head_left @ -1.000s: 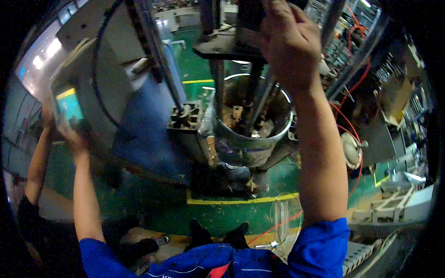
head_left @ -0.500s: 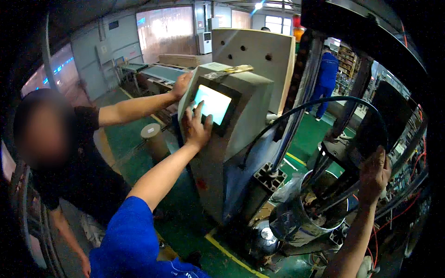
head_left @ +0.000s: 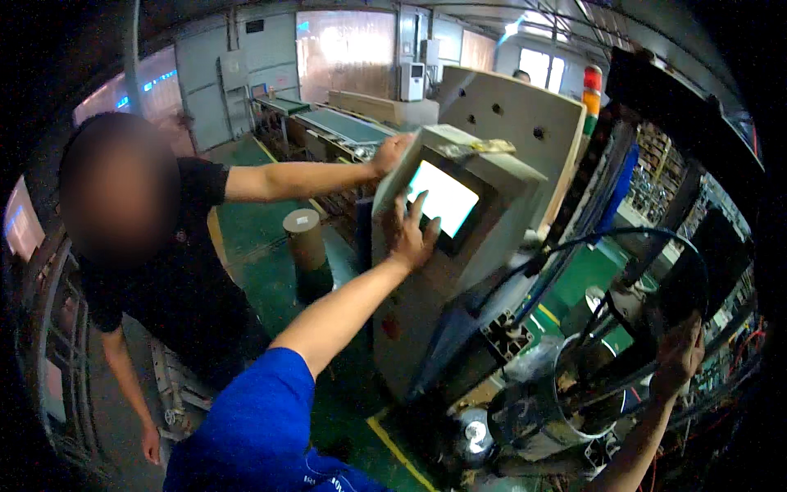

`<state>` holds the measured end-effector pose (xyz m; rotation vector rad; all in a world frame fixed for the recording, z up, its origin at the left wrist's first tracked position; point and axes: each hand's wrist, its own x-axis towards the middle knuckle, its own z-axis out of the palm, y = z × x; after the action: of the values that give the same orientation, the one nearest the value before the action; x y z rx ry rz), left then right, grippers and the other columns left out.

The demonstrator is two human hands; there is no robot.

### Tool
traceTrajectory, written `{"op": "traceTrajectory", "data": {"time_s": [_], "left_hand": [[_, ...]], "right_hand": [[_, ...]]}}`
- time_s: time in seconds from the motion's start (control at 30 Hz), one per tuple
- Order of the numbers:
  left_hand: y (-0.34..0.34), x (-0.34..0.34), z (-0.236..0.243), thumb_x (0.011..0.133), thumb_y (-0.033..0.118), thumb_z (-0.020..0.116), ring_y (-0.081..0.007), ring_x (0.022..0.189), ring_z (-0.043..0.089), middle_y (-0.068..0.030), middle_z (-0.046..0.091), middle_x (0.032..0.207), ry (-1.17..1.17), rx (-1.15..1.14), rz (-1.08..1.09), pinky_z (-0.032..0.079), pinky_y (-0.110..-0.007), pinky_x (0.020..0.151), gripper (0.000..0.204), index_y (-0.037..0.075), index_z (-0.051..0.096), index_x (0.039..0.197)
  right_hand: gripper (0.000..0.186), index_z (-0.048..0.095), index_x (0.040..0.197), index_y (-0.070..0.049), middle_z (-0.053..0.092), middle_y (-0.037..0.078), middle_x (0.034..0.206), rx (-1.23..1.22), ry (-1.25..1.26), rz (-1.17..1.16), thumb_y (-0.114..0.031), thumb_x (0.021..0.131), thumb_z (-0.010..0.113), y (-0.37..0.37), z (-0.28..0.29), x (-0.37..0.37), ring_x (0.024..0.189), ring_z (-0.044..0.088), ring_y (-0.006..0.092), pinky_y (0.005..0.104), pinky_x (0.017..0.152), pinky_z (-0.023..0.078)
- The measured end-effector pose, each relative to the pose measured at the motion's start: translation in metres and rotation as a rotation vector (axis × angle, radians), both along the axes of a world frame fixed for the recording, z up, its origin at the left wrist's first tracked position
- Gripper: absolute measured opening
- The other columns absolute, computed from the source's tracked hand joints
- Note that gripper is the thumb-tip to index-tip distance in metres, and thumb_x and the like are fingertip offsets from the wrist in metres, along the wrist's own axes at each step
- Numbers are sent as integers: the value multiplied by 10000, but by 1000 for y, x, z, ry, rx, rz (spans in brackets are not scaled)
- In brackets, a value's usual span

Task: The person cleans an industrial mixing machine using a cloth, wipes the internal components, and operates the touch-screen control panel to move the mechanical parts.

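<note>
My left hand [head_left: 411,231] reaches out on a bare forearm below a blue sleeve, fingers spread against the lit touch screen [head_left: 443,198] of a beige control cabinet [head_left: 426,287]. At the lower right, my right hand [head_left: 679,355] grips a dark machine frame [head_left: 697,287] above a round metal hopper [head_left: 566,402]. A co-worker in a black shirt stands at the left, one hand [head_left: 392,153] resting on the cabinet's top left edge.
A brown cardboard tube [head_left: 306,239] stands on the green floor behind the cabinet. Conveyor tables [head_left: 336,127] run toward the back wall. Black cables [head_left: 574,246] loop between cabinet and machine. A stack light [head_left: 592,88] rises behind the cabinet. A yellow floor line [head_left: 402,451] runs below.
My view has swung from looking down at the hopper to the control cabinet. My left hand stays at the screen, while my right hand has moved from the upper frame to the lower right.
</note>
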<state>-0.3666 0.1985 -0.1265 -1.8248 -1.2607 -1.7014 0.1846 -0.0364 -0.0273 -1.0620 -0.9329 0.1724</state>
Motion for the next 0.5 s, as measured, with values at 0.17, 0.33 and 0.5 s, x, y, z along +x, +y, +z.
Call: {"op": "traceTrajectory", "data": {"time_s": [0.17,0.33,0.5], "left_hand": [[-7,-2,0,964,537,528,-455,1252,471,-258,446,1425,76,-8,90,360,-549,1050,636,116,510,1441],[-1,-3,1,957,495,557,-448,1245,468,-253,449,1424,-14,-21,-39,360,-527,1052,612,96,526,1419],[5,-6,-2,963,518,529,-440,1246,474,-253,462,1408,20,-3,-9,364,-527,1050,636,85,518,1429]], "right_hand": [[446,594,1233,-44,480,-13,879,-91,-145,137,-443,1044,537,-9,-8,8,764,476,112,295,710,484],[299,572,980,-101,416,-30,767,157,-40,108,-373,1076,491,-12,7,-39,652,376,80,269,584,363],[325,501,826,-177,312,-89,667,51,-111,26,-390,1072,507,-15,16,-55,571,239,24,253,514,226]]}}
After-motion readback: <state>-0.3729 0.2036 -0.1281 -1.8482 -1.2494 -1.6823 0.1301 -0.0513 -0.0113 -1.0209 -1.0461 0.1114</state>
